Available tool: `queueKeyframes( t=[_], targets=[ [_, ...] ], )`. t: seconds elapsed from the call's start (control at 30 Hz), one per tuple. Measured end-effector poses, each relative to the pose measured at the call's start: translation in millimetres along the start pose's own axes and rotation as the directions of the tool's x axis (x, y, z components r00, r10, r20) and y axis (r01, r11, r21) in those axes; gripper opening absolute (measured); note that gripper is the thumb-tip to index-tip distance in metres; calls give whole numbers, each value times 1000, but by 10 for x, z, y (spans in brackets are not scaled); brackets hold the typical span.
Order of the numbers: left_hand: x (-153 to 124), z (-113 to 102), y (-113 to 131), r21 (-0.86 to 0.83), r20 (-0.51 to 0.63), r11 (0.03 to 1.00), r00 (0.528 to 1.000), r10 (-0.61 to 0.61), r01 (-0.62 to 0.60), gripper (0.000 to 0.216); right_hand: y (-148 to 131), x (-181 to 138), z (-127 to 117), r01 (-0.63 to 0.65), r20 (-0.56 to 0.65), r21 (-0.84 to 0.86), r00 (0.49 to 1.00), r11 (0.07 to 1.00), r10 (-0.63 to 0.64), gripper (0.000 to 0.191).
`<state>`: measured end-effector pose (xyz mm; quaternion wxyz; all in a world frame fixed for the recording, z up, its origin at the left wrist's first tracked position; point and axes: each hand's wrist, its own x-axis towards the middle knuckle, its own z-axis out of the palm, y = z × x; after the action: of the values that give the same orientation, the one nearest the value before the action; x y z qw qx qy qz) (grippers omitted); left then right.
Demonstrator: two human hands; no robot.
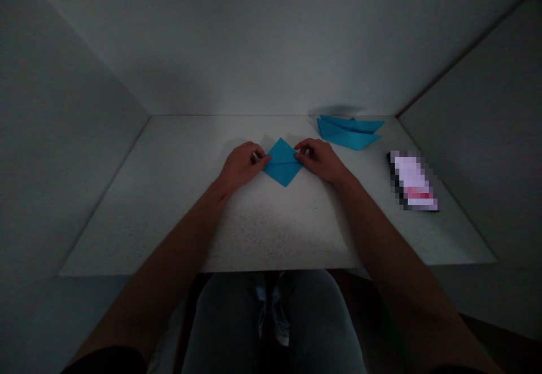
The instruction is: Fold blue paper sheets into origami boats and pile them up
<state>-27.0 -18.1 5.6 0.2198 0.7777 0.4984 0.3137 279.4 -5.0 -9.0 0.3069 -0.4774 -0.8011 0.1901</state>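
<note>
A blue sheet of paper (282, 162), folded into a small diamond shape with a crease across its middle, lies on the white table (178, 193). My left hand (242, 165) pinches its left corner with curled fingers. My right hand (320, 159) pinches the right corner the same way. Both forearms reach in from the near edge.
Folded blue paper shapes (349, 131) lie at the back right of the table. A phone (412, 181) with a lit screen rests near the right side. White walls close in the table at the left, back and right. My knees show below the near edge.
</note>
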Motion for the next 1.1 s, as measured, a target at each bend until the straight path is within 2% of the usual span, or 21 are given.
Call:
queueKeyframes(
  t=[0.17, 0.27, 0.37, 0.57, 0.67, 0.77, 0.87, 0.93, 1.03, 1.1],
  targets=[
    [5, 19, -38, 102, -39, 995, 999, -8, 12, 17, 50, -6, -11, 1, -40, -116, 999, 993, -6, 23],
    [8, 45, -93, 129, -67, 991, 998, -9, 18, 14, 53, 2, -24, 9, -19, -105, 1000, 994, -11, 17],
    [17, 63, -133, 46, -79, 999, 997, 0, 4, 15, 16, 4, -23, 0, -10, 18, 1000, 1000, 0, 19],
    [33, 78, -102, -307, -142, 952, 988, -55, 9, 10, -50, -3, 28, -39, -56, 326, 997, 944, 60, 33],
    [34, 78, -73, -412, -178, 911, 980, -94, 12, 24, -45, 12, 57, -22, -73, 412, 996, 911, 57, 37],
    [41, 70, -62, -434, -199, 901, 977, -79, -15, 30, -48, 26, 57, 25, -86, 471, 996, 882, 18, 36],
    [52, 56, -54, -393, -199, 919, 979, -50, -33, 20, -66, 24, 33, 64, -88, 481, 996, 874, -24, 32],
    [57, 45, -44, -363, -181, 931, 982, -44, -25, 18, -74, 13, 17, 47, -66, 453, 998, 890, -19, 32],
    [52, 42, -34, -379, -119, 925, 991, -63, 13, 26, -78, -9, 9, -20, -23, 413, 999, 910, 33, 41],
    [44, 53, -40, -430, -73, 902, 994, -84, 44, 43, -80, -20, 10, -45, -22, 413, 998, 910, 59, 54]
  ],
)
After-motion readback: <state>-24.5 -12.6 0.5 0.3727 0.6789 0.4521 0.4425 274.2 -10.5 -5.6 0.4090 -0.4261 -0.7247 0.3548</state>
